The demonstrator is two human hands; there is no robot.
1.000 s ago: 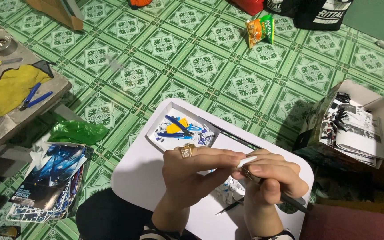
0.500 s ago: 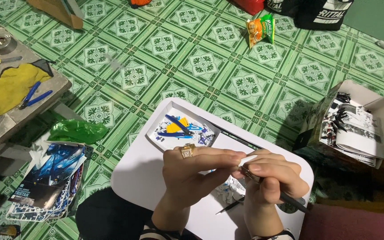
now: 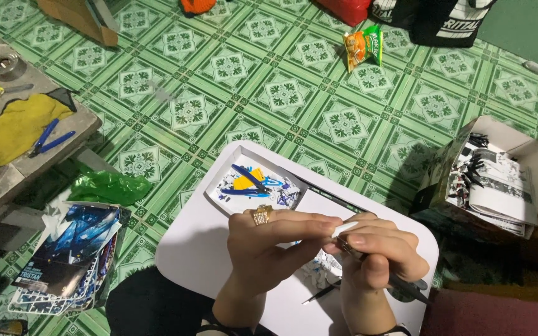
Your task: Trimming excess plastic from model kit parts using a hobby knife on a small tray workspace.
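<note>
Head view, as we look down on our own hands over a white lap tray (image 3: 194, 249).

Item one: left hand (image 3: 269, 249), a gold ring (image 3: 261, 215) on one finger, fingers drawn together and pinching a small white part (image 3: 345, 229) at its tips. The part sits exactly where the two hands meet, touching the fingertips of both.

Item two: right hand (image 3: 375, 252), closed around a slim dark tool (image 3: 400, 283); the working end points up toward the white part, and the handle runs out below and to the right of the hand. We cannot tell whether the tip touches the part.

Item three: shallow white dish (image 3: 222, 180) just beyond the left hand on the tray, holding blue, yellow and white pieces (image 3: 250, 182).

Item four: scattered white and blue bits (image 3: 319, 270) on the tray, directly beneath the hands, partly hidden by them.

Item five: open cardboard box (image 3: 499, 168) of black-and-white parts, well off to the right of the right hand.

Item six: green plastic bag (image 3: 108, 186) and a blue printed booklet (image 3: 73, 249) on the patterned floor, left of the left hand.

Item seven: low table (image 3: 79, 127) far left, with a yellow cloth (image 3: 17, 127) and blue-handled pliers (image 3: 48, 138).

Item eight: orange and green snack packet (image 3: 363, 46) on the floor, far ahead of the hands.
</note>
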